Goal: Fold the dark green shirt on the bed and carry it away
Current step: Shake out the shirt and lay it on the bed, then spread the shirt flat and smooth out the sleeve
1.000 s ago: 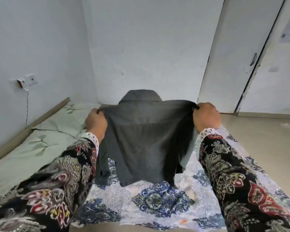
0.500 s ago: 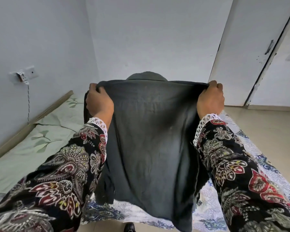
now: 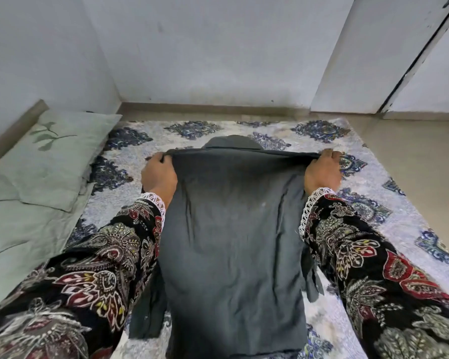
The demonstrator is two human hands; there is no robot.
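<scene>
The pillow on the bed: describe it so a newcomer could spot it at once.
Start at the blue-and-white patterned bedspread that covers the bed. At its left edge, against the wall, lies the pale green fabric pillow, flat on a matching green sheet. Its printed dark green leaf sprig and raised square outline set it apart from the plain dark green shirt nearby.

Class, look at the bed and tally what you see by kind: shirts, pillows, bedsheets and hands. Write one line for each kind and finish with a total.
Shirts: 1, the dark green shirt
Pillows: 1, the pale green pillow
Bedsheets: 1, the blue-patterned bedsheet
Hands: 2, the left hand and the right hand, each gripping the shirt
Total: 5
</scene>
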